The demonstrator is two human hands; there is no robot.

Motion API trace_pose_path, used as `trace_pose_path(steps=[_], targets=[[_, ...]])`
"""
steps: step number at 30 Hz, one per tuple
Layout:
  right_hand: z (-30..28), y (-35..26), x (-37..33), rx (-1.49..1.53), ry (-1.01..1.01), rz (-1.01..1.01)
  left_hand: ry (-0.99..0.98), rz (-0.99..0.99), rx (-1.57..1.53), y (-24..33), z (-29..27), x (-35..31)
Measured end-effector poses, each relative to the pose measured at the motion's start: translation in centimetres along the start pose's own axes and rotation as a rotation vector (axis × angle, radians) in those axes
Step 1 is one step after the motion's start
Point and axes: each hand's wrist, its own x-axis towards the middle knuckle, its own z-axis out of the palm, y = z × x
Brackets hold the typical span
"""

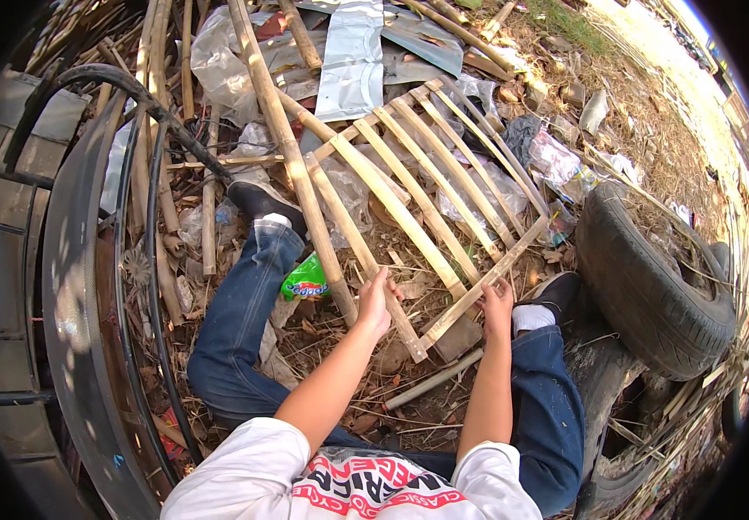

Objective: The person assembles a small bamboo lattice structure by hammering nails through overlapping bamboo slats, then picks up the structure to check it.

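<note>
A slatted bamboo frame (415,180) leans away from me between my legs, its near corner low in front of me. Several split bamboo slats run lengthwise between a near and a far crosspiece. My left hand (376,303) is wrapped round the frame's left side slat, above the near corner. On the near crosspiece, my right hand (496,303) is closed with fingers pinched at its edge. A long bamboo pole (292,160) lies just left of the frame.
A worn tyre (654,282) lies to the right. Black metal framework with a dark curved panel (80,295) stands at the left. Bamboo poles (153,186), grey sheet metal (350,65), plastic bags and a green packet (305,279) litter the ground.
</note>
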Motion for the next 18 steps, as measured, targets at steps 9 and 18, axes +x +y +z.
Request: trace_pose_path(steps=[9,18], targets=[[-1.2,-1.0,2.0,0.009,0.025,-0.007,0.115,0.063,-0.11,-2.3,4.9,1.3],[-1.3,-0.4,4.6,-0.101,-0.066,0.066,0.165,0.097,-0.121,-3.0,4.9,2.6]])
